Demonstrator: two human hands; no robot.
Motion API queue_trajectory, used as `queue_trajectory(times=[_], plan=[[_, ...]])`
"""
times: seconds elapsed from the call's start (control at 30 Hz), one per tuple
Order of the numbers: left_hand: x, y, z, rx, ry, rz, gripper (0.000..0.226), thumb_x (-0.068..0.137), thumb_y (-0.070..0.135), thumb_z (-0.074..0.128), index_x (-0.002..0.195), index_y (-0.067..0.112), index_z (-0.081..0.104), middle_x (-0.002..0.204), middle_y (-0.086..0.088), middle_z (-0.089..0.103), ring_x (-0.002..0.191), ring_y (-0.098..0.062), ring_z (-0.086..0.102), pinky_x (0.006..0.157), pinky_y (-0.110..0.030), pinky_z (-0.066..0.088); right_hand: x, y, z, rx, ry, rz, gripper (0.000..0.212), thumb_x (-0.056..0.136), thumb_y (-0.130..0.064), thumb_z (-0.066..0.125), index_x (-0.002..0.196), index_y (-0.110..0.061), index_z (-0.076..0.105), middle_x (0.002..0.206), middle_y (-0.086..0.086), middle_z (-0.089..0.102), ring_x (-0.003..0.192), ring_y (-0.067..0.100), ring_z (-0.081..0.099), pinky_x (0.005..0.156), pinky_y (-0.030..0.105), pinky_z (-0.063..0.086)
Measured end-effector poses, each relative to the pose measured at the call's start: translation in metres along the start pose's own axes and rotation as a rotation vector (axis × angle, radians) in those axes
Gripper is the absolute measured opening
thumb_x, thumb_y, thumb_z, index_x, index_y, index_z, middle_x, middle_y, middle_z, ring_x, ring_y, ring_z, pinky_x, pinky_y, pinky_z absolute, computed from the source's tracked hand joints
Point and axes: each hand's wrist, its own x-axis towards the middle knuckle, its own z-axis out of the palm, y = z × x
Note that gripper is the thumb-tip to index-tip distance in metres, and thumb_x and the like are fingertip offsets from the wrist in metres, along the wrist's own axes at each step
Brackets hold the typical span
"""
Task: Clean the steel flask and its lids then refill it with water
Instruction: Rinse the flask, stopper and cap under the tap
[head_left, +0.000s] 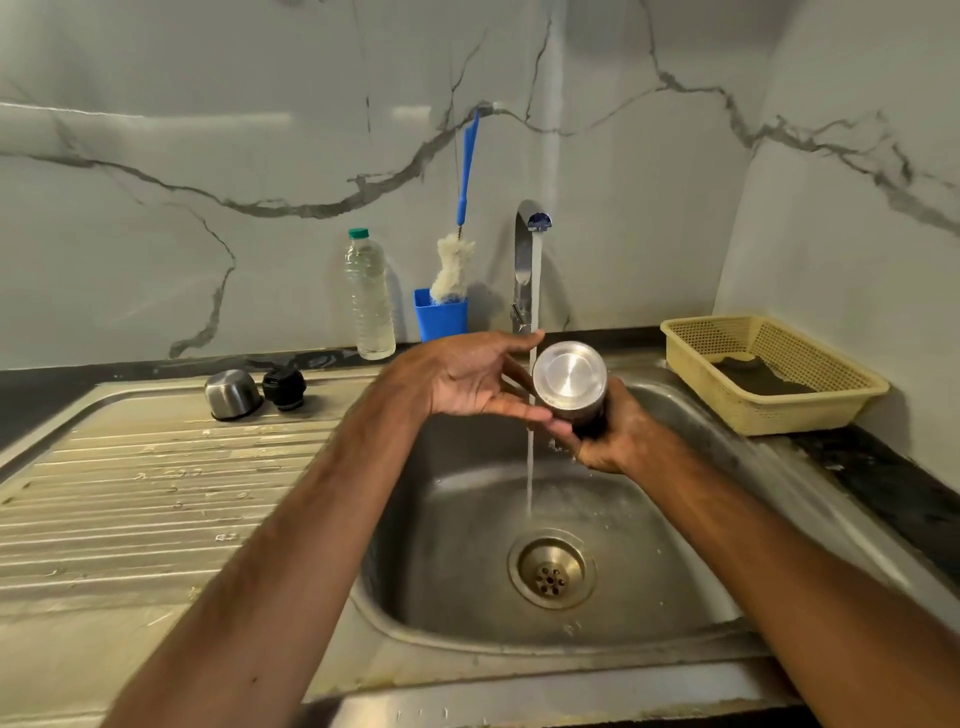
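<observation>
My right hand (608, 436) grips the steel flask (570, 375) over the sink basin, its round flat base turned toward me. Water runs from the tap (527, 244) in a thin stream just left of the flask and falls toward the drain (551, 571). My left hand (467, 379) is spread open beside the flask, palm facing it, fingertips near the stream. The steel cup lid (232, 393) and the black stopper lid (283, 385) lie on the draining board at the back left.
A clear plastic water bottle (369, 299) with a green cap, and a blue cup (441, 312) holding a blue-handled bottle brush (457, 260), stand behind the sink (675, 597). A yellow plastic basket (769, 374) with a dark cloth sits on the right counter.
</observation>
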Motion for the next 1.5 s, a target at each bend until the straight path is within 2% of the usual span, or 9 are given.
queue_trajectory(times=[0.2,0.33,0.43,0.57,0.8,0.93,1.03,1.4,1.5], plan=[[-0.009,-0.003,-0.008,0.250,0.287,0.069,0.044,0.106,0.029,0.055,0.130,-0.007,0.058,0.112,-0.029,0.072,0.096,-0.036,0.076,0.073,-0.030,0.065,-0.003,-0.002,-0.007,0.116,-0.044,-0.011,0.062,0.082,-0.045,0.070,0.117,0.005,0.058,0.110,0.031,0.067,0.094,0.044,0.068,0.067,0.053,0.060],[0.014,-0.012,-0.023,0.417,0.669,0.340,0.017,0.102,0.010,0.061,0.112,-0.001,0.067,0.108,-0.016,0.075,0.075,-0.020,0.074,0.059,-0.021,0.060,-0.001,-0.004,-0.011,-0.301,-0.032,-0.139,0.055,0.080,-0.045,0.074,0.117,-0.006,0.066,0.102,0.017,0.070,0.098,0.032,0.067,0.093,0.049,0.056],[0.041,-0.009,-0.030,0.616,0.785,0.507,0.024,0.099,0.003,0.058,0.121,0.003,0.068,0.118,-0.008,0.070,0.096,-0.019,0.071,0.083,-0.031,0.062,0.004,-0.002,-0.008,-0.529,0.067,-0.283,0.061,0.080,-0.049,0.075,0.123,-0.013,0.054,0.111,0.017,0.068,0.101,0.032,0.068,0.091,0.050,0.057],[0.064,0.012,-0.019,0.915,0.766,0.494,0.029,0.092,-0.004,0.049,0.116,0.005,0.062,0.105,-0.004,0.068,0.099,-0.023,0.064,0.088,-0.038,0.056,0.014,-0.003,-0.012,-0.721,0.160,-0.522,0.079,0.078,-0.047,0.079,0.141,-0.022,0.038,0.113,0.009,0.066,0.094,0.027,0.071,0.083,0.048,0.060],[0.095,0.026,-0.028,0.873,0.692,0.528,0.020,0.092,-0.005,0.059,0.109,0.002,0.068,0.102,-0.012,0.075,0.097,-0.027,0.073,0.091,-0.046,0.060,0.024,-0.003,-0.018,-0.817,0.193,-0.619,0.083,0.079,-0.042,0.081,0.145,-0.025,0.033,0.119,0.003,0.062,0.094,0.021,0.068,0.084,0.046,0.060],[0.092,0.025,-0.034,0.848,0.608,0.501,0.052,0.093,-0.017,0.051,0.141,0.001,0.055,0.128,-0.008,0.068,0.125,-0.024,0.063,0.105,-0.033,0.052,0.028,-0.002,-0.016,-0.823,0.172,-0.612,0.086,0.080,-0.039,0.081,0.147,-0.024,0.030,0.112,-0.001,0.058,0.091,0.018,0.066,0.068,0.033,0.057],[0.090,0.026,-0.030,0.925,0.549,0.467,0.076,0.093,-0.020,0.046,0.161,0.008,0.025,0.163,-0.009,0.037,0.151,-0.024,0.034,0.119,-0.034,0.033,0.030,-0.001,-0.018,-0.845,0.164,-0.603,0.087,0.078,-0.040,0.082,0.147,-0.025,0.030,0.112,-0.001,0.058,0.092,0.019,0.067,0.070,0.035,0.057],[0.035,-0.027,-0.021,1.331,0.540,0.470,0.096,0.085,-0.003,0.066,0.164,0.023,0.017,0.164,-0.005,0.034,0.148,-0.024,0.038,0.109,-0.026,0.033,0.019,0.005,-0.009,-0.805,0.103,-0.329,0.075,0.075,-0.051,0.079,0.134,-0.017,0.047,0.109,0.012,0.068,0.094,0.028,0.070,0.073,0.039,0.059],[0.002,-0.054,-0.011,1.459,0.470,0.499,0.113,0.082,0.009,0.079,0.164,0.027,0.003,0.169,-0.002,0.020,0.153,-0.018,0.021,0.121,-0.033,0.017,0.007,0.008,0.002,-0.683,-0.008,-0.166,0.060,0.081,-0.053,0.073,0.122,-0.012,0.056,0.112,0.021,0.070,0.103,0.036,0.070,0.087,0.047,0.059]])
